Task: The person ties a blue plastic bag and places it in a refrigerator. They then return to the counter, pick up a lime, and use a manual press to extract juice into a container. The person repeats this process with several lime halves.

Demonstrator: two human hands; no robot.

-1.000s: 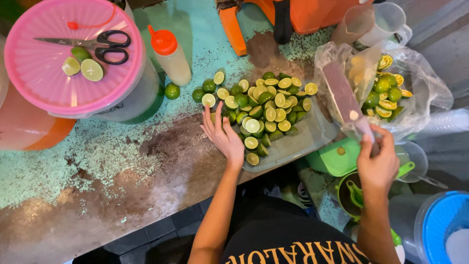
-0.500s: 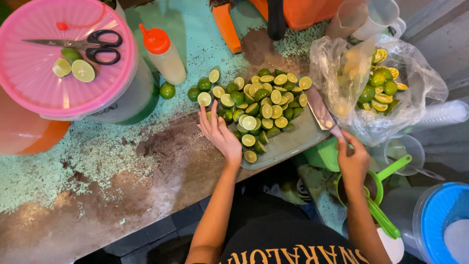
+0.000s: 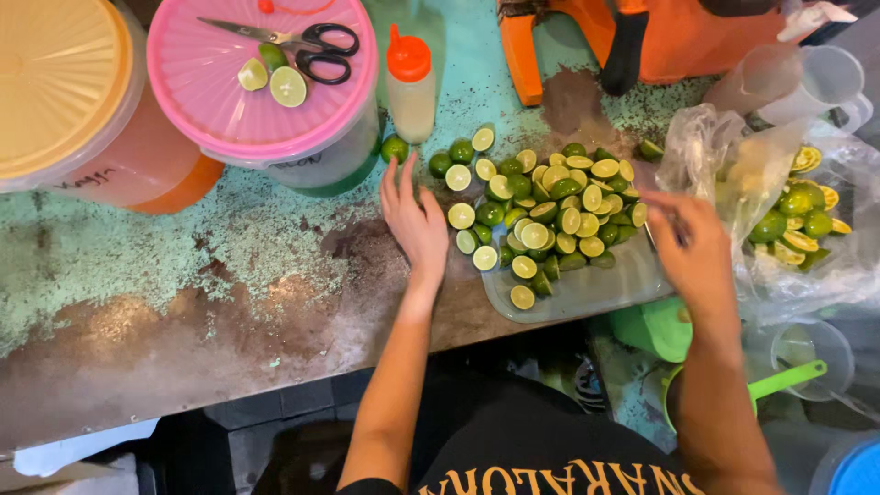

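At the far left we see an orange-lidded tub (image 3: 64, 82), then a pink lid (image 3: 229, 92) carrying scissors (image 3: 293, 38). Our left hand (image 3: 417, 225) lies flat and open on the worn table (image 3: 183, 275), just beside the halved limes (image 3: 550, 215) piled on a clear tray (image 3: 587, 289). Our right hand (image 3: 697, 252) is closed on something near a plastic bag (image 3: 733, 165); we cannot tell what.

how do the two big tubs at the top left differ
The pink-lidded tub has a pink lid and greenish contents; the yellow-lidded tub has a pale yellow lid and orange contents. The pink lid carries scissors and cut lime pieces; nothing rests on the part of the yellow lid in view. The pink-lidded tub stands nearer the left hand. Both are round, lidded and stand on the worn table.
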